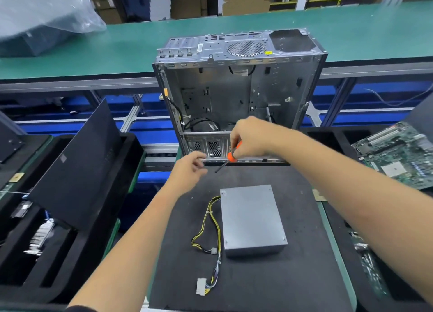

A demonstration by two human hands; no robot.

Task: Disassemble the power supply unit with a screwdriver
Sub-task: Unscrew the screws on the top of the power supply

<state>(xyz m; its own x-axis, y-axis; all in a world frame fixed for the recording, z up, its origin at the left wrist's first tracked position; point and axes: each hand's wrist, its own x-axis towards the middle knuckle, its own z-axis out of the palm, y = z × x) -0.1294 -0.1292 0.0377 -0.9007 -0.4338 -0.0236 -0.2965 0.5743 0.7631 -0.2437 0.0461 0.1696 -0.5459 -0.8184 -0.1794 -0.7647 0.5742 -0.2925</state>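
The power supply unit [253, 220], a plain grey metal box, lies flat on the black mat [293, 276], its yellow-and-black cable bundle [210, 236] trailing off its left side to a white connector [201, 286]. Beyond the unit, the right hand [249, 138] grips the orange-handled screwdriver [230, 155], shaft angled down to the left, tip above the mat. Left of the screwdriver, the left hand [187, 171] hovers with fingers loosely curled, holding nothing visible. Behind both hands stands the open, emptied computer case [239, 89]. To the unit's far right lies a green circuit board [396, 154].
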